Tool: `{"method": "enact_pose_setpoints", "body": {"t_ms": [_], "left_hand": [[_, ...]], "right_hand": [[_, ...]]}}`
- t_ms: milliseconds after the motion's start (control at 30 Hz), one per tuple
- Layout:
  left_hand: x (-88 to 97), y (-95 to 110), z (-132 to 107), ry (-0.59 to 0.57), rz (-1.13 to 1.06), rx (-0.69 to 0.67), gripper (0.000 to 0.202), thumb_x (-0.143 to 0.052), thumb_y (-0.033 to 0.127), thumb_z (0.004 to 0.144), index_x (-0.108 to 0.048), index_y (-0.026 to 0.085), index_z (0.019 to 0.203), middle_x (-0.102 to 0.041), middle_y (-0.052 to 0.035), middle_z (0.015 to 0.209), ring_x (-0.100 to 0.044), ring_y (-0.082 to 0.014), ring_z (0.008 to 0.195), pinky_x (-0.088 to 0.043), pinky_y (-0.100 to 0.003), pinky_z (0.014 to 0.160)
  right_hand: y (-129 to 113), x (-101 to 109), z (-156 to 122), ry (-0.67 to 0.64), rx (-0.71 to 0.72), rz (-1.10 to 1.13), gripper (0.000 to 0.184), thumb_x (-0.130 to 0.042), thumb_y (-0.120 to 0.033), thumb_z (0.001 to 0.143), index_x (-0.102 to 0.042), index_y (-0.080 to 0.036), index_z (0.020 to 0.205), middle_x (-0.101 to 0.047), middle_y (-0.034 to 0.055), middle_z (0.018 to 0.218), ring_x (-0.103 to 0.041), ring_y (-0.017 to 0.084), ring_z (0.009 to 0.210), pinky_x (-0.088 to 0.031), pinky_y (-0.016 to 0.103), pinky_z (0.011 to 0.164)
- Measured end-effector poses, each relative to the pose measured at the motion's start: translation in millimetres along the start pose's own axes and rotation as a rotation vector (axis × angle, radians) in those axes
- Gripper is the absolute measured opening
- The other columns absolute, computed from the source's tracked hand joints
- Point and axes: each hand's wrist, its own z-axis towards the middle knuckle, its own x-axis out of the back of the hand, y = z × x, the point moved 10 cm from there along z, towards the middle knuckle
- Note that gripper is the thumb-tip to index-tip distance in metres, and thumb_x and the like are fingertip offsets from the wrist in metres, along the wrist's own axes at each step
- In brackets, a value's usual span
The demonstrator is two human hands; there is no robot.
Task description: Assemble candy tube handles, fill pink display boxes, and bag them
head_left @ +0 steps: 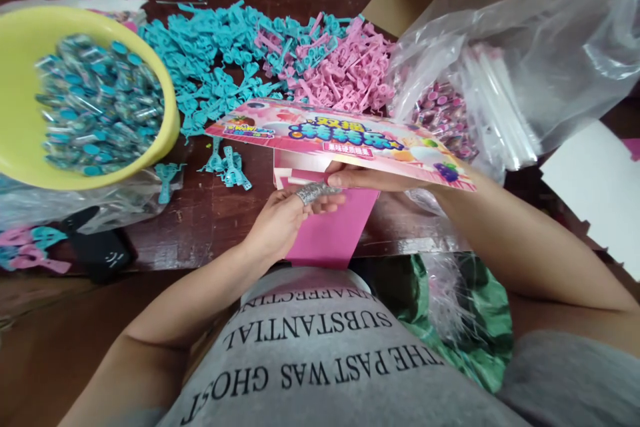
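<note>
I hold a pink printed cardboard display box, partly unfolded, over the dark wooden table. Its plain pink flap hangs down towards me. My left hand is closed on the flap's upper edge, with silver tape wrapped round one finger. My right hand reaches under the printed top panel and pinches the cardboard there; most of its fingers are hidden by the panel.
A yellow bowl of blue-wrapped candies sits at the left. Piles of teal plastic parts and pink plastic parts lie behind the box. A clear bag with pink candies and white sticks is at the right. A black phone lies at the near left.
</note>
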Motion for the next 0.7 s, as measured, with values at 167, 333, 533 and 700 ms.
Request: {"method": "enact_pose_setpoints", "body": {"t_ms": [167,333,533,700], "left_hand": [[9.1,-8,4,0.140,-0.079,0.046,0.011,-0.076,0.029,0.086,-0.078,0.018,0.089,-0.083,-0.0053,0.087,-0.076,-0.0164,0.074,-0.060,-0.030,0.076],[5.8,-11,-3,0.155,-0.054,0.030,0.010,-0.073,0.027,0.087,-0.079,0.019,0.089,-0.083,-0.0057,0.085,-0.077,-0.0160,0.080,-0.056,-0.027,0.075],[0.8,-11,-7,0.088,0.010,-0.033,0.017,-0.076,0.036,0.086,-0.080,0.020,0.089,-0.082,-0.0075,0.087,-0.079,-0.0215,0.088,-0.057,-0.033,0.081],[4.6,-10,-7,0.120,-0.044,-0.027,0.018,-0.082,0.035,0.082,-0.082,0.020,0.092,-0.083,-0.0064,0.087,-0.078,-0.0187,0.085,-0.057,-0.031,0.081]], "right_hand": [[-6,-11,-3,-0.058,-0.033,0.046,0.037,-0.061,-0.058,0.099,-0.074,-0.024,0.093,-0.076,0.0015,0.088,-0.067,0.019,0.089,-0.058,0.035,0.083],[11,0,-5,0.032,-0.171,0.011,0.036,-0.066,-0.063,0.094,-0.075,-0.029,0.097,-0.076,0.0013,0.091,-0.068,0.022,0.098,-0.058,0.038,0.087],[8,-18,-8,-0.037,-0.233,0.166,0.047,-0.058,-0.068,0.097,-0.073,-0.025,0.085,-0.076,0.0050,0.084,-0.068,0.021,0.085,-0.056,0.036,0.076],[12,-9,-9,0.047,-0.211,0.112,0.049,-0.060,-0.072,0.094,-0.068,-0.025,0.082,-0.070,0.0029,0.080,-0.062,0.018,0.078,-0.053,0.034,0.072]]}}
